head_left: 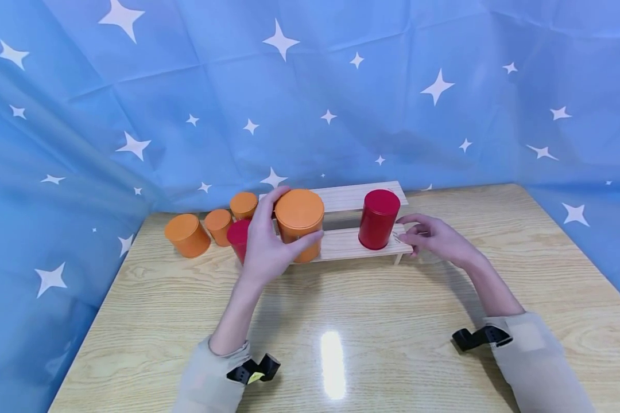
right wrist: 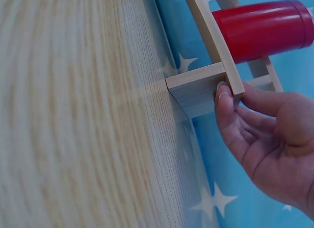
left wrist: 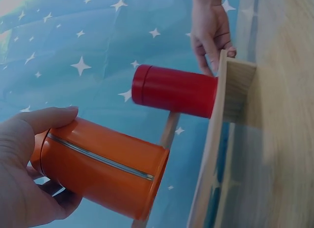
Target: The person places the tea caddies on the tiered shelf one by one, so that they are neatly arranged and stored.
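Note:
My left hand [head_left: 268,246] grips a large orange canister [head_left: 299,215], fingers and thumb around its sides. In the left wrist view this canister [left wrist: 103,169] shows a metallic seam and its base stands apart from the shelf's front board. A red canister [head_left: 379,221] stands upright on the lower step of a two-step wooden shelf [head_left: 341,245], toward the right end. With my right hand [head_left: 436,238] I pinch the right end of that lower step. In the right wrist view the thumb and fingers of this hand [right wrist: 279,144] close on the board's edge.
Left of the shelf stand several canisters on the wooden table [head_left: 160,321]: a wide orange one [head_left: 188,235], two smaller orange ones [head_left: 219,226] and a red one [head_left: 237,238] partly hidden by my left hand. A blue star-patterned cloth [head_left: 310,86] hangs behind.

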Demonstrator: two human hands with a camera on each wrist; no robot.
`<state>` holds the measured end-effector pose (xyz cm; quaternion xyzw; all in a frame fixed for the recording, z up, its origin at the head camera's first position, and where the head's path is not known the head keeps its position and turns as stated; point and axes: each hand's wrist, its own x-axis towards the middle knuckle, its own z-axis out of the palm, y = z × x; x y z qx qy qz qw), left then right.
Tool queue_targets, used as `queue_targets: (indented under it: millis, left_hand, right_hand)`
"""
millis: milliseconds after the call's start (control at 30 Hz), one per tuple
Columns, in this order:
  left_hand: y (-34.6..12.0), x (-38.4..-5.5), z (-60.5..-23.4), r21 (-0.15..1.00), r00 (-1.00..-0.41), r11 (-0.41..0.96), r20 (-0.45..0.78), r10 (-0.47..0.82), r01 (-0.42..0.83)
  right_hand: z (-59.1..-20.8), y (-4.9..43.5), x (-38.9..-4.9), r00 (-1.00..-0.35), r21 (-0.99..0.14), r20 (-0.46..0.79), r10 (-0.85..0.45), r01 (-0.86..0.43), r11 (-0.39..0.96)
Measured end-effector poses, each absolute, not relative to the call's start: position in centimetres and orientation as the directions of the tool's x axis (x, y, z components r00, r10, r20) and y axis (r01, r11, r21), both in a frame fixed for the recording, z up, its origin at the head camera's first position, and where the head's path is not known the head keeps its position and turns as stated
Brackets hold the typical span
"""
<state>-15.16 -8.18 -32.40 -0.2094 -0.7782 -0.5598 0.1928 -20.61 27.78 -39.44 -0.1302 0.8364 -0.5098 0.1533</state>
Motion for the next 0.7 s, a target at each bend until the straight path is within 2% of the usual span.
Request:
queue_targets:
  millis: [267, 700]
  left_hand:
    - [-6.6, -15.8, -33.5, 0.832, -0.879, 0.284, 0.455, 0.14, 0.476]
    - [-4.8, -17.2, -34.7, 0.854, -0.902, 0.289, 0.407, 0.146, 0.433]
  right_hand:
    - [-39.4, 27.9, -20.6, -0.92, -0.893, -0.125, -0.372, -0.058, 0.445]
    - [-39.6, 27.8, -20.7, -0.919, -0.901, -0.133, -0.372, -0.045, 0.432]
